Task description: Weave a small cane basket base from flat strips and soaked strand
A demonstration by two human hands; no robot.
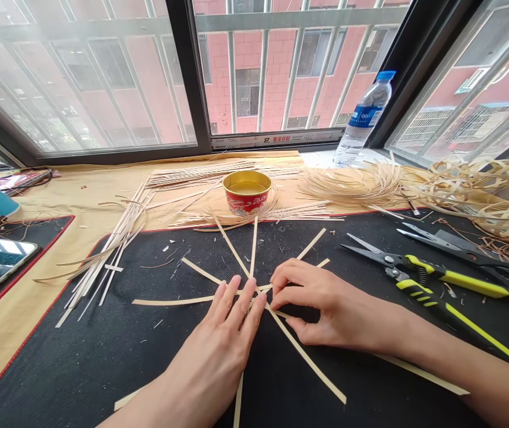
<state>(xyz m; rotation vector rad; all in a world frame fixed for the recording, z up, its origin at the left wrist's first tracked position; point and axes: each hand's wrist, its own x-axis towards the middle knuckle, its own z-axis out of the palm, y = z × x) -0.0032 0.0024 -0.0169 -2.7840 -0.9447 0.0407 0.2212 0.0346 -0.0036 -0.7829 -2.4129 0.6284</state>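
Several flat, pale bamboo strips cross one another on the black mat and fan out like spokes. My left hand lies over the crossing with its fingers stretched out, pressing the strips down from the left. On the right side of the crossing, my right hand has its fingers curled, with thumb and forefinger closed around one bamboo strip near the middle. The fingers hide part of the crossing. One strip passes beneath the right forearm, and another emerges beside the left forearm.
Beyond the strips stands a red and gold tin. Yellow-black pruning shears and scissors lie at right. Loose strips are piled left, near a phone. Coiled strips and a water bottle are by the window.
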